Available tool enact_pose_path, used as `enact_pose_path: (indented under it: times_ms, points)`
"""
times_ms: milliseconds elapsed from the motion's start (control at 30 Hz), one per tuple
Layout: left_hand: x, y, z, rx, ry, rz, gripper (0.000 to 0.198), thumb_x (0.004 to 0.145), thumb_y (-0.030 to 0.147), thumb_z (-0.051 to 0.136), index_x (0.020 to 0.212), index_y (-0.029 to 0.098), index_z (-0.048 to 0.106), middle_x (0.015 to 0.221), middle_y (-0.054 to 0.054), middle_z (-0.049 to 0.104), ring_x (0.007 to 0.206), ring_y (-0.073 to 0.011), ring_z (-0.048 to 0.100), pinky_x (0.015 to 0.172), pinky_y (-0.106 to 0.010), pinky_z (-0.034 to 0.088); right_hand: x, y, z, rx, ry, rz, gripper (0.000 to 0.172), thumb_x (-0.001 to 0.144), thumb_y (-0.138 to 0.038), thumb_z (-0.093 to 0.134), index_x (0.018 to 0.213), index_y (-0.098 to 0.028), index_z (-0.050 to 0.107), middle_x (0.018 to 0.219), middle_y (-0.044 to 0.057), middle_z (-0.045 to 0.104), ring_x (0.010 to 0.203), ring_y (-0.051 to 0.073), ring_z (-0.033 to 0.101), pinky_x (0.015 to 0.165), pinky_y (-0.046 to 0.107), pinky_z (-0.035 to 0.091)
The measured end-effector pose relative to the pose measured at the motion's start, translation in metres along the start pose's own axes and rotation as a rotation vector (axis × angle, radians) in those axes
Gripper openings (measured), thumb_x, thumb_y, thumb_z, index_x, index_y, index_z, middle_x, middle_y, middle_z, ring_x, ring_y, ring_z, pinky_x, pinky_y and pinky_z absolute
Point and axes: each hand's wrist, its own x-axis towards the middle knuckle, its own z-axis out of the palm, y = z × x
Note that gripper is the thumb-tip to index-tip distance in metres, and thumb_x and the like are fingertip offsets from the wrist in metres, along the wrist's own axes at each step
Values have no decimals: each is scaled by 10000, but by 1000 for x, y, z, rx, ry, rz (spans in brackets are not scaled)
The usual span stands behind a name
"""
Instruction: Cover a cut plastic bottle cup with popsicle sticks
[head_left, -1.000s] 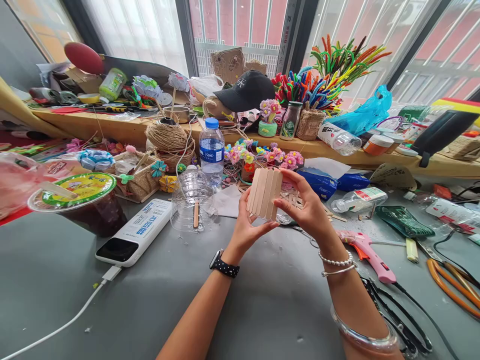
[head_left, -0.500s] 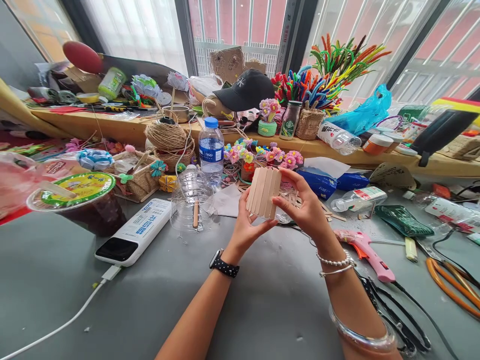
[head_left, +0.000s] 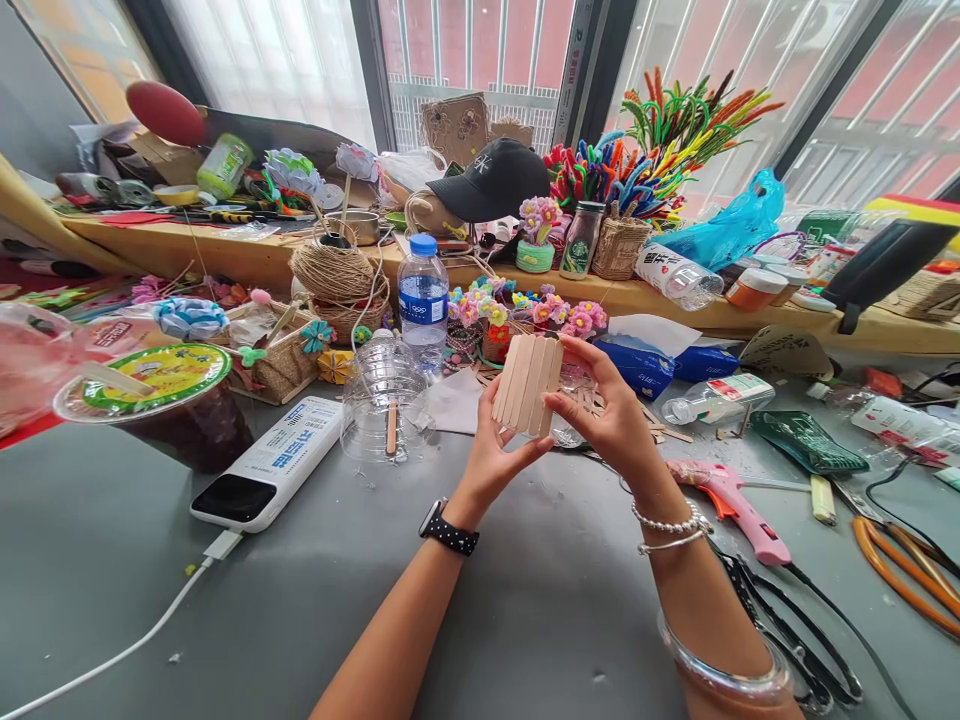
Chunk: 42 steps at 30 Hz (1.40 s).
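Several pale wooden craft sticks stand side by side as a small panel [head_left: 527,385], held upright above the grey table. My left hand [head_left: 491,455] grips it from the lower left, thumb under the bottom edge. On the right side, my right hand [head_left: 606,405] pinches it between thumb and fingers. Whatever lies behind the panel is mostly hidden. Loose sticks [head_left: 671,432] lie on the table behind my right hand. A cut clear plastic bottle [head_left: 367,400] with one stick [head_left: 391,427] at it is left of my left hand.
A white power bank [head_left: 277,460] and a lidded drink cup [head_left: 180,420] are at the left. Behind stands a water bottle [head_left: 424,305]. At the right lie a pink glue gun [head_left: 739,505], black-handled tool [head_left: 787,630] and orange-handled scissors [head_left: 900,570]. A cluttered wooden ledge [head_left: 480,270] runs behind.
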Motion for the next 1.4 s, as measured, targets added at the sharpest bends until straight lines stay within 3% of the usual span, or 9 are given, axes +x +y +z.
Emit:
enact_pose_path:
  times_ms: [300, 533, 667, 900, 1133, 1400]
  points:
    - [-1, 2, 2, -11, 6, -19, 844, 598, 277, 710, 1276, 273, 209, 1342, -104, 312, 1217, -272, 348, 970, -409, 354, 1, 0, -1, 27, -13, 21, 542, 729, -337, 591, 1227, -244, 397, 1261, 66, 463, 1143, 206, 445, 987, 390, 343]
    - [0, -1, -1, 11, -39, -18, 835, 607, 271, 703, 1275, 264, 201, 1319, -111, 337, 1195, -268, 379, 973, -413, 350, 0, 5, -17, 90, -163, 62, 642, 690, -316, 637, 1261, -253, 350, 1222, 57, 500, 1119, 203, 461, 978, 383, 347]
    - [1, -5, -2, -5, -44, 2, 819, 609, 276, 701, 1267, 255, 215, 1325, -117, 326, 1188, -270, 387, 956, -409, 369, 0, 6, -20, 84, -176, 75, 665, 679, -310, 648, 1266, -254, 340, 1183, 56, 521, 1046, 192, 500, 943, 380, 380]
    - [0, 1, -1, -29, -53, -40, 807, 615, 270, 697, 1266, 247, 220, 1328, -115, 328, 1188, -256, 392, 953, -394, 377, 0, 5, -15, -34, -114, 100, 678, 655, -343, 662, 1255, -257, 356, 998, 34, 579, 789, 160, 537, 811, 368, 442]
    - [5, -2, -1, -126, 47, -11, 881, 531, 332, 744, 1259, 256, 255, 1325, -105, 352, 1198, -267, 381, 966, -402, 352, -1, 8, -4, -12, 16, 68, 661, 656, -387, 653, 1236, -265, 360, 811, -1, 567, 671, 145, 503, 676, 323, 453]
    - [6, -3, -2, -212, 88, 5, 873, 579, 408, 696, 1282, 286, 194, 1340, -86, 344, 1215, -235, 365, 1004, -381, 296, -5, 12, 19, 8, 154, 95, 650, 658, -409, 646, 1219, -256, 357, 827, 11, 556, 746, 169, 528, 659, 326, 446]
